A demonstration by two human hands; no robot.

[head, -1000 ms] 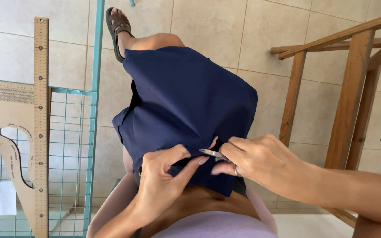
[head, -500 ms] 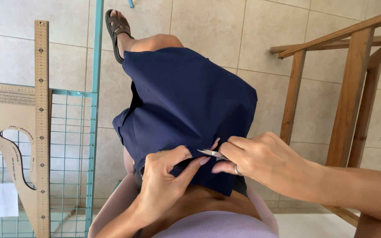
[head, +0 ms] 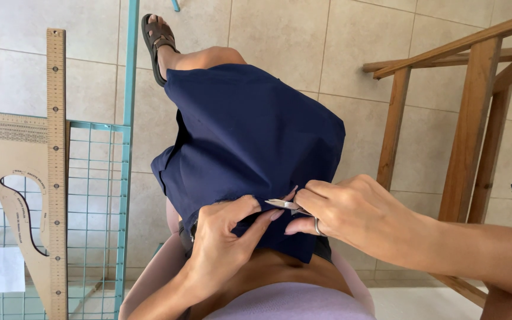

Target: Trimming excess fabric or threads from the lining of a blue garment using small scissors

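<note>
My left hand (head: 223, 246) pinches the navy cloth's (head: 250, 142) near edge; just beside it, my right hand (head: 351, 216) holds small metal snips (head: 284, 205) closed in its grip.

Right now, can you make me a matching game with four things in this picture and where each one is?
Things:
1. navy blue fabric
2. small metal snips
3. wooden ruler
4. brown sandal

Places:
A. standing upright against the teal wire grid
B. on the foot stretched out over the tiled floor
C. draped over the person's lap
D. pinched in the right hand, tip at the fabric edge held by the left hand

Pairs: 1-C, 2-D, 3-A, 4-B
</note>
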